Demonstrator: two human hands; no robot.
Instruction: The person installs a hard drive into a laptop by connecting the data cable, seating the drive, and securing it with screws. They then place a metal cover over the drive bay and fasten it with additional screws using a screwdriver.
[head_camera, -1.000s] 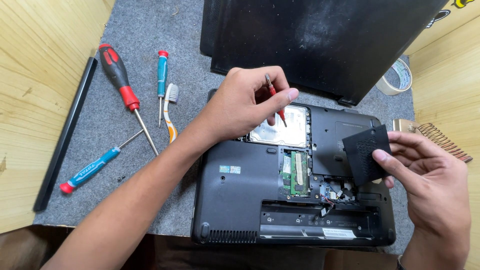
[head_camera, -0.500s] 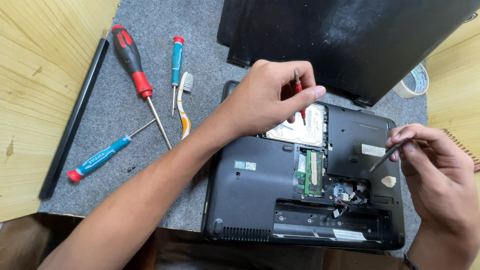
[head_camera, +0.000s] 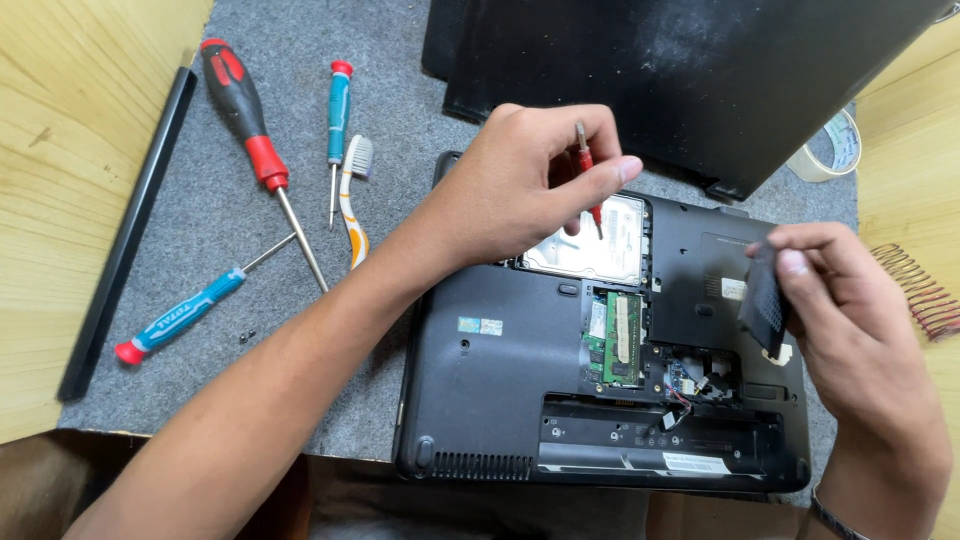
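At the far left edge of the grey felt mat (head_camera: 300, 90), a long black bar (head_camera: 125, 235) lies slanted along the seam with the pale wooden table (head_camera: 60, 150). Just right of it, near the mat's front left corner, rests a blue screwdriver with a red cap (head_camera: 185, 312), and two tiny dark screws (head_camera: 246, 337) lie beside its handle. Toward the back left of the mat sits a large red-and-black screwdriver (head_camera: 252, 140), then a slim teal screwdriver (head_camera: 338, 115), with an orange-and-white toothbrush (head_camera: 353, 195) touching its tip.

The left hand (head_camera: 525, 185) reaches in from the front left, its forearm crossing over the left part of the upturned black laptop (head_camera: 500, 400) that fills the mat's front right. Its fingers are pinched narrowly around a small red screwdriver (head_camera: 588, 175), tip pointing down over the silver hard drive (head_camera: 595, 245) in the open bay. The hand covers part of that drive. Right of it, a green memory module (head_camera: 622, 340) and loose wires (head_camera: 690, 385) lie exposed.

A second dark laptop (head_camera: 700, 80) lies across the mat's back right, a roll of tape (head_camera: 832, 150) beside it. The right hand (head_camera: 850, 320) hovers over the laptop's right edge, fingers closed on a black cover panel (head_camera: 765, 300) held on edge. A dark spiral coil (head_camera: 920, 290) lies on the wood at far right.
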